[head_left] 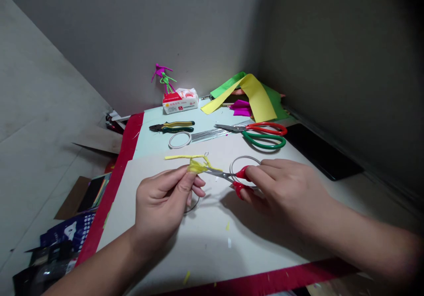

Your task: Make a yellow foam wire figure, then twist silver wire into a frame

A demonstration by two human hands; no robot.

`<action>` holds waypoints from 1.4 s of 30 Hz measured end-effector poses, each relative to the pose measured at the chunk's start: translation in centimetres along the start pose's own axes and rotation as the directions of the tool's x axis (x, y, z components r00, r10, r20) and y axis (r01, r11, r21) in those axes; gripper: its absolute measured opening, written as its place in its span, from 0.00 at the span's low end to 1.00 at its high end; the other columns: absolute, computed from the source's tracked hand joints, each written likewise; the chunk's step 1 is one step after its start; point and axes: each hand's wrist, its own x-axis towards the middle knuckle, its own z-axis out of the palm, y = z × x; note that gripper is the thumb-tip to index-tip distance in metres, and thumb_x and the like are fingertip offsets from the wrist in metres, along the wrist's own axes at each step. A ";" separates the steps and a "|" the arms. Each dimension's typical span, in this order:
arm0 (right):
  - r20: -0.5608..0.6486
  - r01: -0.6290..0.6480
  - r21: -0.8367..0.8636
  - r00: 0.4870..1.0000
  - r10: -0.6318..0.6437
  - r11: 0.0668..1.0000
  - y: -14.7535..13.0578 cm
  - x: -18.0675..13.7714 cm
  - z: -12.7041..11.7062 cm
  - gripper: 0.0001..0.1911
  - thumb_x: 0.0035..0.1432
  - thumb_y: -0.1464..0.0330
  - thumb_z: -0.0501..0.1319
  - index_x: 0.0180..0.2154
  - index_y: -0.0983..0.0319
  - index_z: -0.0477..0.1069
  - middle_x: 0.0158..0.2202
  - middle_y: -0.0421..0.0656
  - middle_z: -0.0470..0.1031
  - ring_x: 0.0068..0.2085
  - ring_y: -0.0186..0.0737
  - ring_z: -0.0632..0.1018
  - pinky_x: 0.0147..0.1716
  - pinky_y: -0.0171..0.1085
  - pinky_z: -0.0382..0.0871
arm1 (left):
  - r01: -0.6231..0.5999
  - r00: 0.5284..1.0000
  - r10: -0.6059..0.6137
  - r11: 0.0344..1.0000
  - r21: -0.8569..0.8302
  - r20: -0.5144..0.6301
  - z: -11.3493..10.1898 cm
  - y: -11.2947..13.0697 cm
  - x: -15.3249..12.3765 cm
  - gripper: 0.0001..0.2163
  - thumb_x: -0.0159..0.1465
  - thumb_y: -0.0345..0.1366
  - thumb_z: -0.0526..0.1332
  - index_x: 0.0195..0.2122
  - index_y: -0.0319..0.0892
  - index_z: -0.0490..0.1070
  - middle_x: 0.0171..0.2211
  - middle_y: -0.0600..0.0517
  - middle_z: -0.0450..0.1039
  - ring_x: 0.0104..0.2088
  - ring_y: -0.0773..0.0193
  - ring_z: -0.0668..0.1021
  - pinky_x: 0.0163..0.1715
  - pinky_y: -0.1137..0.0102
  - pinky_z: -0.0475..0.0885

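Observation:
My left hand (pixel 165 194) is closed, its thumb and fingertips pinching a small wire figure (pixel 196 166) partly wrapped in yellow paper. One thin yellow arm sticks out to the left, and a bare wire loop stands at its top. In my right hand (pixel 281 181) is a pair of small scissors (pixel 221 174) with red handles, the fingers in the handle loops. The blade tips lie against the yellow paper, just right of my left fingertips. Behind the scissors shows a thin ring of wire or tape (pixel 245 157), partly hidden by my right hand.
Large scissors (pixel 265 130) with red and green handles, pliers (pixel 172 127), a white ring (pixel 179 140) and straight wires (pixel 212 133) lie beyond my hands. Farther back are coloured paper strips (pixel 260 95) and a tissue pack (pixel 180 104) with two figures (pixel 165 80). A black tablet (pixel 321 150) lies right.

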 end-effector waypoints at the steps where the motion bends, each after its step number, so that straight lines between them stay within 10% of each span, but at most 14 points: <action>1: 0.002 -0.005 0.009 1.000 0.005 1.000 0.0 0.0 0.0 0.10 0.55 0.68 0.58 0.23 0.63 0.67 0.18 0.41 0.67 0.21 0.36 0.66 0.24 0.36 0.51 | 0.003 1.000 -0.003 1.000 0.001 0.004 0.0 0.0 0.0 0.07 0.62 0.33 0.62 0.29 0.43 0.79 0.24 0.55 0.77 0.18 0.72 0.74 0.18 0.78 0.71; 42: 0.024 -0.045 0.010 0.999 0.045 0.999 -0.1 -0.1 0.8 0.10 0.55 0.67 0.57 0.23 0.62 0.67 0.17 0.40 0.67 0.21 0.35 0.65 0.23 0.36 0.48 | 0.134 0.990 -0.130 0.985 -0.107 0.051 0.3 -0.4 0.0 0.08 0.62 0.36 0.62 0.27 0.40 0.78 0.24 0.52 0.77 0.19 0.71 0.73 0.18 0.76 0.69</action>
